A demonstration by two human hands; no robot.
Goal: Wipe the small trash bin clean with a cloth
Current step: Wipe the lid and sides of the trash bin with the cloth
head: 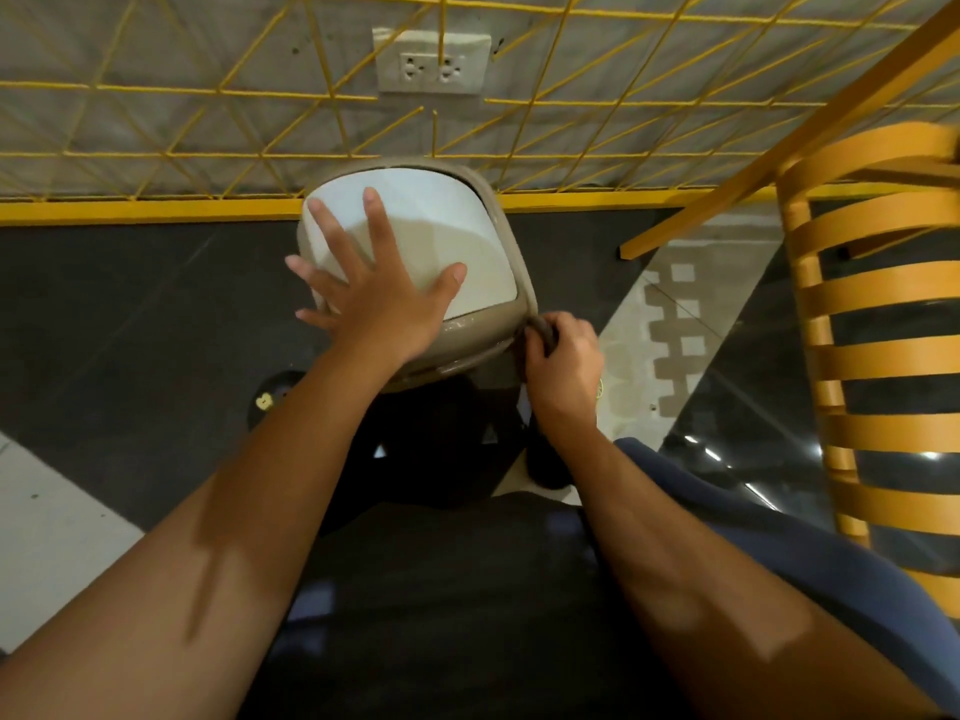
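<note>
A small trash bin (483, 210) with a beige body and a white swing lid stands on the dark floor against the wall. My left hand (374, 288) lies flat on the lid with the fingers spread, holding nothing. My right hand (563, 356) is closed around a dark cloth (543, 332) and presses it against the bin's near right rim. Only a small fold of the cloth shows between the fingers; the rest is hidden inside the fist.
A yellow wire grid (208, 122) covers the grey wall behind the bin, with a double socket (431, 62) above it. An orange slatted chair (883, 314) stands at the right. A dark round object (272, 400) lies on the floor at the left.
</note>
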